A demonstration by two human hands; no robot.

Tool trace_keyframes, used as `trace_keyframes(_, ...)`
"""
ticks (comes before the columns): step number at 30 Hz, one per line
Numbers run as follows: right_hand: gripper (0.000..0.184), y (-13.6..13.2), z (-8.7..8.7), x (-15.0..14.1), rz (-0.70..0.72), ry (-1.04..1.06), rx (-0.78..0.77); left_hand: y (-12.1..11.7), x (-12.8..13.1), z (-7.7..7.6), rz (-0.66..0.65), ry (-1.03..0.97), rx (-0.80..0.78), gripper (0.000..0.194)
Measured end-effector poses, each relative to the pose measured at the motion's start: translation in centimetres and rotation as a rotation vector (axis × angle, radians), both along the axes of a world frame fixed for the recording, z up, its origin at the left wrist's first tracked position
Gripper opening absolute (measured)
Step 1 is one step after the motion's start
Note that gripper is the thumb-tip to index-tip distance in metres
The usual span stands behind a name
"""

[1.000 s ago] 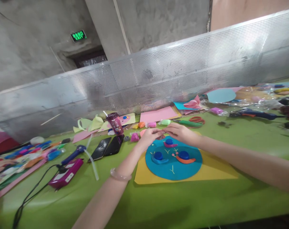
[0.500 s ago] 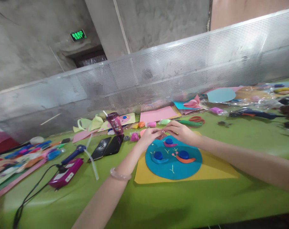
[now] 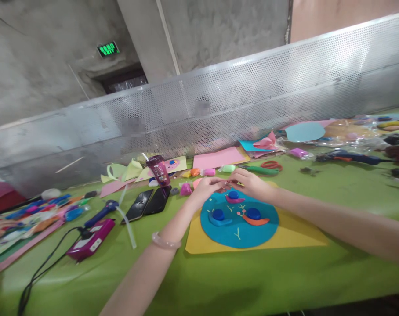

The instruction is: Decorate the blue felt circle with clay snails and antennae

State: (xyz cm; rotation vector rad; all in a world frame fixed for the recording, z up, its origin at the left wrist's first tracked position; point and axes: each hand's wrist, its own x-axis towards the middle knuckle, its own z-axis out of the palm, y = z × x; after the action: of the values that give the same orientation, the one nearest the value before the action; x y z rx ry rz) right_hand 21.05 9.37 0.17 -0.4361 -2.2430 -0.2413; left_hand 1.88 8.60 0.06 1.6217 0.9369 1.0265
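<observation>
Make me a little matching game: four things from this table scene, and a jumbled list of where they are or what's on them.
1. Left hand
2. Purple cup
3. Blue round card
4. Magenta power strip

A. Lies on a yellow sheet
B. Has a black plug in it
C. Below it, a pale bracelet rings the forearm
D. Has a white straw

1-C; 2-D; 3-A; 4-B

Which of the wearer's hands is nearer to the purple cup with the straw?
Left. The left hand is to the right of the purple cup in the picture; the right hand is farther right, beyond the left.
</observation>
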Motion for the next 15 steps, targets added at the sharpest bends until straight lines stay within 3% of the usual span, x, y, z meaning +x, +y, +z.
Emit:
trace_keyframes(10, 0.024, 0.32, -0.07, 0.15, 0.02, -0.032, 0.019, -0.12, -0.05, 0.11, -0.014, 0.043, 0.016, 0.022)
trace_keyframes(15, 0.022, 0.22, -0.03, 0.3, 0.013, -0.048, 0.018, -0.1, 0.09, 0.07, 0.042, 0.024, -0.002, 0.016)
